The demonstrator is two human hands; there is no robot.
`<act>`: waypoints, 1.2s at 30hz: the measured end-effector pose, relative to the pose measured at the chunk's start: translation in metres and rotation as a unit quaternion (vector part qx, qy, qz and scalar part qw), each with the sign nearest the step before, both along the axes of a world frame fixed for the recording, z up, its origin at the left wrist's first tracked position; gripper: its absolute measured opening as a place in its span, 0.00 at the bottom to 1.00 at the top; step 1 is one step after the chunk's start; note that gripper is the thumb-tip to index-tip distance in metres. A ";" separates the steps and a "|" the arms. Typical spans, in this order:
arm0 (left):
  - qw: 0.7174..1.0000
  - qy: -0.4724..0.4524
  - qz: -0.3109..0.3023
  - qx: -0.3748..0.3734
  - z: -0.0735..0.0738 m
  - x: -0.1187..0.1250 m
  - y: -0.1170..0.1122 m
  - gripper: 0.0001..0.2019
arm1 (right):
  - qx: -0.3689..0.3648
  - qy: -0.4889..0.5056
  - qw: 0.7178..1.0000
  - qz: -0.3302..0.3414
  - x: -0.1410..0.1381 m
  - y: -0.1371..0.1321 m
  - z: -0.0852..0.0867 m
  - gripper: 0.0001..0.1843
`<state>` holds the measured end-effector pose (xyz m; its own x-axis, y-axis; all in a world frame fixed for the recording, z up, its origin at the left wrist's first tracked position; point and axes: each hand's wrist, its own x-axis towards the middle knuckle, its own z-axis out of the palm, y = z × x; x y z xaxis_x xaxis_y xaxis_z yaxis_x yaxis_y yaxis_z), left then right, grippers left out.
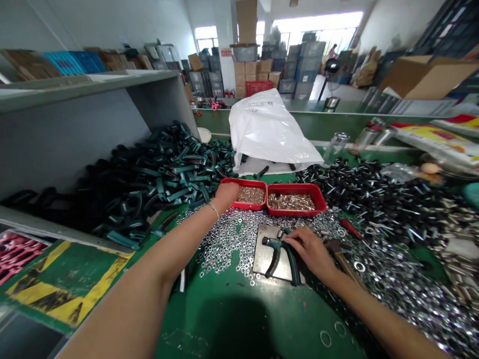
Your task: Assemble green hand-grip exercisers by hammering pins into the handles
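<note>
Teal tool (277,244) lies on a metal plate (261,254) in the head view, its handles pointing toward the person. The right hand (310,248) grips it near its head. The left hand (227,193) reaches into the left red tray (250,206) (its fingers are hidden, so one cannot tell whether they are closed). Loose nuts (219,249) lie left of the plate.
</note>
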<state>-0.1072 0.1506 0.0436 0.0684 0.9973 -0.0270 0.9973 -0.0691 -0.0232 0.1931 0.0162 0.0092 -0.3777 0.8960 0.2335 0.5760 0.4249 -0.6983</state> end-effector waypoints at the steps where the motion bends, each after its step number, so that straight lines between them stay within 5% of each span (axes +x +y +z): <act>1: 1.000 -0.001 0.002 0.006 0.001 0.000 -0.003 0.14 | 0.037 -0.020 0.999 0.012 0.001 -0.006 -0.005 0.08; 10: 0.996 -0.062 0.043 0.049 0.013 -0.009 -0.020 0.12 | 0.157 -0.139 0.977 0.038 -0.004 -0.009 -0.013 0.12; 15: 0.987 -0.134 -0.032 0.076 0.027 0.033 -0.058 0.13 | 0.194 -0.210 0.957 0.050 -0.006 -0.012 -0.011 0.14; 18: 0.960 -0.213 -0.179 0.043 0.013 0.073 -0.102 0.11 | 0.195 -0.214 0.954 0.070 -0.005 -0.013 -0.013 0.14; 22: 0.948 -0.221 -0.225 0.043 -0.019 0.104 -0.143 0.08 | 0.114 -0.102 0.986 0.071 -0.001 -0.009 -0.015 0.11; 27: 0.953 -0.166 -0.235 0.098 -0.037 0.112 -0.148 0.10 | -0.024 0.036 0.998 0.039 0.013 -0.005 -0.008 0.06; 32: 0.937 -0.067 -0.307 0.155 -0.041 0.113 -0.147 0.11 | -0.009 -0.008 1.000 -0.016 0.054 -0.022 -0.001 0.10; 36: 0.933 -0.082 -0.311 0.160 -0.046 0.111 -0.146 0.12 | 0.019 -0.092 0.995 -0.035 0.105 -0.045 -0.002 0.11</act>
